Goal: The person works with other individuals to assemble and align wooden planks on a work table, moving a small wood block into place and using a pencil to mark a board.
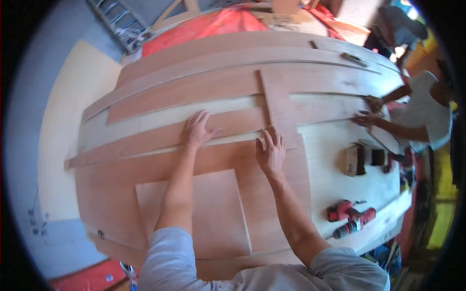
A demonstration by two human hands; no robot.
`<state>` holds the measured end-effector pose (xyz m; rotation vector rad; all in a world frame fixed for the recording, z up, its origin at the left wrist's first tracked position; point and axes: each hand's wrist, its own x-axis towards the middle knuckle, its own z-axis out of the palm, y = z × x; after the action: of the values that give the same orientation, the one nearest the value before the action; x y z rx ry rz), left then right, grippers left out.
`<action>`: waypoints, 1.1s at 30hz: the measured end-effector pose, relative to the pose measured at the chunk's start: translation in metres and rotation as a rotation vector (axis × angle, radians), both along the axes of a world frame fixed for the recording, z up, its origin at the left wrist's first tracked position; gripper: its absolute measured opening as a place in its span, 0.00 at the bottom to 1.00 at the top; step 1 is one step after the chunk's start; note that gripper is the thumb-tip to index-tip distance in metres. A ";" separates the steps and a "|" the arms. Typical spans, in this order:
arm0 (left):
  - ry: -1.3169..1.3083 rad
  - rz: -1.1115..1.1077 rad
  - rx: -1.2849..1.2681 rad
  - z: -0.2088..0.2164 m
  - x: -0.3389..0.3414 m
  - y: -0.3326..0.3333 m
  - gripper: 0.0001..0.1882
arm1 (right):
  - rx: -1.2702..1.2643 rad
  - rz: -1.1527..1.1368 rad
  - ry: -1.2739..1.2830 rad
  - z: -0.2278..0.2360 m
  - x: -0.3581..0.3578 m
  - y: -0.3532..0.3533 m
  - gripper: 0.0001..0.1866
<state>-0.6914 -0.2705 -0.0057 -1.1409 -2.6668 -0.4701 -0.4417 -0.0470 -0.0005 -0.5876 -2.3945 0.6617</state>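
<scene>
My left hand (pixel 198 129) lies with its fingers spread on a long, narrow plywood strip (pixel 141 139). This strip runs from the far left toward the middle of the work surface. Across its right end lies a shorter board (pixel 279 99), set nearly crosswise over several strips. My right hand (pixel 272 153) rests at the near end of that shorter board, fingers apart and touching its left edge. Below both hands is a wide plywood panel (pixel 109 194), with a squarish thin panel (pixel 216 206) on top of it, partly hidden by my left forearm.
A red and black cordless drill (pixel 354 224) lies at the right, near an open box-like object (pixel 355 160). A co-worker (pixel 422 114) has both hands at the strips' right ends; another person (pixel 398 29) bends farther back. A ladder (pixel 119 22) stands far left, beside red sheeting (pixel 208 33).
</scene>
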 end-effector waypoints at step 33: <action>-0.457 0.056 -0.238 0.039 0.132 -0.174 0.38 | -0.051 -0.011 -0.515 0.052 0.356 -0.109 0.45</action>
<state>-0.5594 -0.4446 0.0332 -1.1268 -3.2138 -0.4592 -0.0854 -0.1555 0.0520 -0.8789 -2.8491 0.6252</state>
